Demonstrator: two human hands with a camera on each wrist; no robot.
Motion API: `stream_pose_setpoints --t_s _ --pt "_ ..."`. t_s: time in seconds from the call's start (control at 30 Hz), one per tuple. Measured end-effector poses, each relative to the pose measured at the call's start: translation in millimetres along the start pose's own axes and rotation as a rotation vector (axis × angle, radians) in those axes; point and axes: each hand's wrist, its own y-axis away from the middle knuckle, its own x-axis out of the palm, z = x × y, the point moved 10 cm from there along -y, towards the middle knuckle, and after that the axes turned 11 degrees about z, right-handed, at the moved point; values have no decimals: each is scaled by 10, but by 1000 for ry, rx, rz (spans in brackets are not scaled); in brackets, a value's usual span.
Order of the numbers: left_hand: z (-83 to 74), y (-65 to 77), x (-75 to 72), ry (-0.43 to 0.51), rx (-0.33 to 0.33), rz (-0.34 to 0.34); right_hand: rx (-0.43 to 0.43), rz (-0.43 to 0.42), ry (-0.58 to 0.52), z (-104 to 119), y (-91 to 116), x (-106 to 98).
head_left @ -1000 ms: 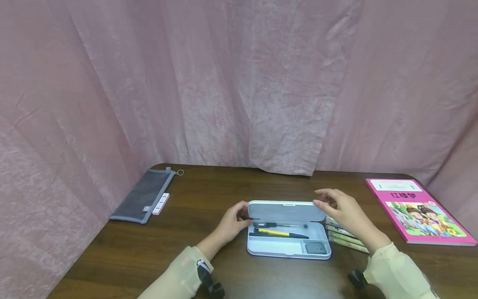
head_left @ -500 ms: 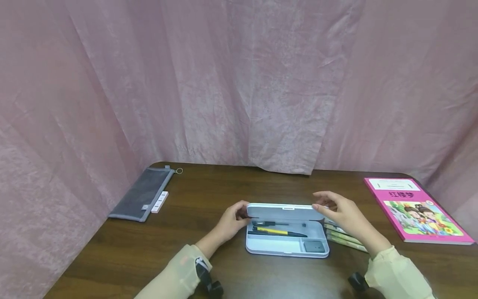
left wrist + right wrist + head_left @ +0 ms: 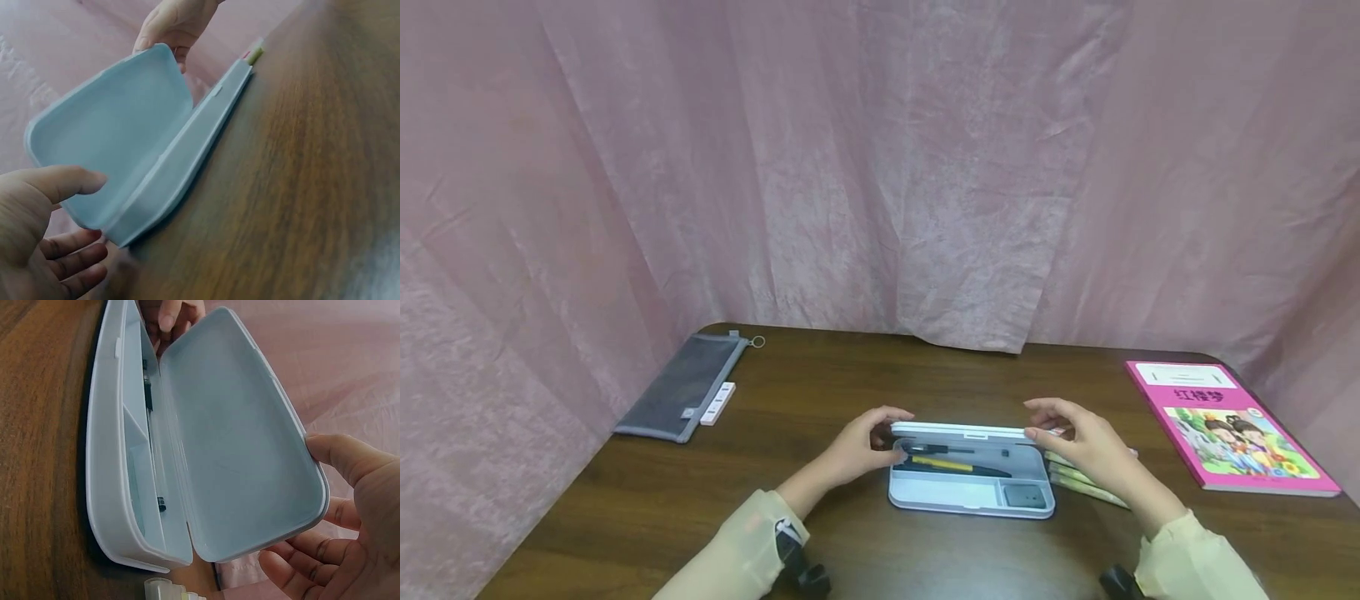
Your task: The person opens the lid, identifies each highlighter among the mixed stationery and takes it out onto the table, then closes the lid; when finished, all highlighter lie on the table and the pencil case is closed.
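A pale blue-white pencil case (image 3: 947,495) lies on the table with its lid (image 3: 237,437) partly raised. At the lid's left end, my left hand (image 3: 859,446) holds it, thumb across the inner face and the other fingers low behind. My right hand (image 3: 1088,442) grips the right end, thumb at the rim and fingers behind. Inside the tray lie a dark pen (image 3: 934,449) and a yellow-and-black pen (image 3: 951,465). A small grey block (image 3: 1024,497) fills the right compartment. The lid's outer face is hidden in the head view.
Several slim green-and-white sticks (image 3: 1086,490) lie right of the case, partly under my right hand. A pink picture book (image 3: 1232,433) sits at the right. On the left are a grey zip pouch (image 3: 677,392) and a small white strip (image 3: 718,404). Pink curtains stand behind the table.
The lid has tipped forward and down toward the tray, both hands moving with it. My left thumb has come farther over the lid's left end. The view has shifted slightly.
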Motion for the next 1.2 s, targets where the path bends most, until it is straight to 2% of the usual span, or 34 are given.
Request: stream_pose_setpoints --t_s 0.27,0.6,0.83,1.2 --pt "-152 65 -6 -89 32 78 -18 6 16 24 54 17" --pt "-371 78 -4 -100 52 128 -118 75 44 70 148 116" --pt "-386 45 69 -221 10 147 -140 115 106 82 165 203" --pt "-340 15 204 -333 -30 142 -164 170 213 133 157 339"
